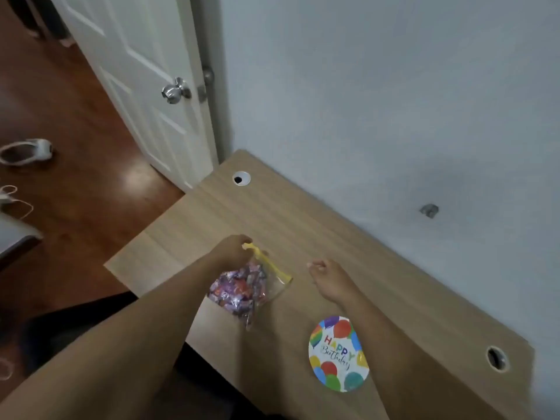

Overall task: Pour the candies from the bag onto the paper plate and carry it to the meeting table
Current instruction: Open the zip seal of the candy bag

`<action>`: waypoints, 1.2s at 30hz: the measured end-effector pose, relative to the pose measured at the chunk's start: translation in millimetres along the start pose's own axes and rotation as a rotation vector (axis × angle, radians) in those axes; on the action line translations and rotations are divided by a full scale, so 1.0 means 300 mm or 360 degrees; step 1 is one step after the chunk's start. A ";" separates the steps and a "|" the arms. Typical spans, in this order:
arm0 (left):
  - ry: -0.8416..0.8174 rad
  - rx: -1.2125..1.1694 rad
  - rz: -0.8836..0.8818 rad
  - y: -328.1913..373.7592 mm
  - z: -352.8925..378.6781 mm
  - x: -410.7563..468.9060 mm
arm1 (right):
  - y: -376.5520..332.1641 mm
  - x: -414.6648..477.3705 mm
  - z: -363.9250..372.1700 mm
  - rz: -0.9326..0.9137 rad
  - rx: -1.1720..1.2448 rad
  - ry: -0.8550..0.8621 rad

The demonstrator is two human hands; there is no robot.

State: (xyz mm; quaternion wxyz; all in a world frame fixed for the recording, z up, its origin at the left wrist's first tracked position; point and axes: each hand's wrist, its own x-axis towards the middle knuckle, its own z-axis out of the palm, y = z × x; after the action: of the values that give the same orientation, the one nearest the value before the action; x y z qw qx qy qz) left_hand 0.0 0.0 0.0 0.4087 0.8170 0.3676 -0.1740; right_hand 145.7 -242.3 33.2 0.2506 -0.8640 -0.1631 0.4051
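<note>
While left hand point(231, 250) pinches yellow zip end of the candy bag point(245, 291) on the surface, right hand point(328, 281) hovers loosely curled, holding nothing, just beside zip's other end; birthday paper plate point(338, 354) lies nearer, under right forearm, still bare

Single head view, looking forward and down, close over desk point(303, 237) set against wall point(394, 101).

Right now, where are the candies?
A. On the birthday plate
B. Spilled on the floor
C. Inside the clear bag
C: the candies sit inside the clear bag pinched by the left hand, and the birthday plate holds none.
</note>
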 end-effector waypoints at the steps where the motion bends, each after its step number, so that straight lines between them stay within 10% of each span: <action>1: 0.0007 0.0068 -0.0040 -0.025 0.025 0.019 | 0.012 0.025 0.022 0.0049 0.0060 -0.0004; 12: -0.0024 0.0466 -0.0072 -0.152 0.287 -0.015 | 0.117 0.210 0.235 0.0423 0.0279 -0.0251; 26: 0.0039 -0.0223 0.0250 -0.115 0.326 -0.088 | 0.154 0.109 0.174 0.0151 0.0326 -0.0422; 32: 0.0517 -0.0589 0.0126 0.019 0.306 -0.173 | 0.150 0.004 0.163 0.0048 0.0116 -0.0457; 36: 0.0251 -0.0768 -0.0215 0.034 0.308 -0.249 | 0.151 -0.083 0.167 -0.0015 0.0096 -0.0397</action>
State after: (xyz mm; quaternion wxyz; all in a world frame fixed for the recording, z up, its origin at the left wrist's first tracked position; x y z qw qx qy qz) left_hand -40.8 -111.9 -6.8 0.5493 0.6805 0.4830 -0.0441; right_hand 94.6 -276.4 -4.3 0.2561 -0.7982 -0.1848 0.5129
